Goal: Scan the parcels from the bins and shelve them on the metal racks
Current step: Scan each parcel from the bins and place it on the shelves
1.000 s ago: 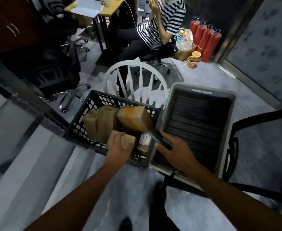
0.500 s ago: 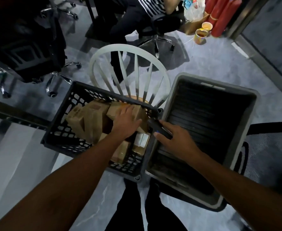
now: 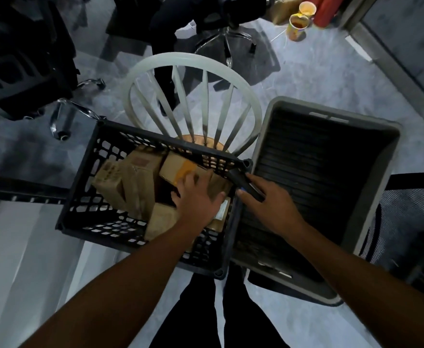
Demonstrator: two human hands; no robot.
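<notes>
A black lattice crate [image 3: 85, 197] holds several brown cardboard parcels [image 3: 128, 182]. My left hand [image 3: 196, 199] reaches into it and grips a parcel with orange tape [image 3: 176, 168] lying on top at the crate's right side. My right hand [image 3: 268, 204] holds a dark handheld scanner [image 3: 243, 183] just over the crate's right rim, its tip pointing toward the crate's far corner. To the right stands a grey plastic bin [image 3: 371, 197] with a dark ribbed floor and no parcels visible in it.
A white spindle-back chair [image 3: 191, 64] stands behind the crate. Black office chairs [image 3: 25, 59] sit at the left and upper middle, a mesh chair [image 3: 411, 222] at the right. Two cups [image 3: 298, 26] and red cylinders [image 3: 329, 8] are on the floor at the top right. A pale shelf surface [image 3: 17, 247] lies at the lower left.
My left hand left the near parcel and moved farther into the crate onto the orange-taped parcel. The view tilted downward. My right hand kept the scanner beside the crate's rim.
</notes>
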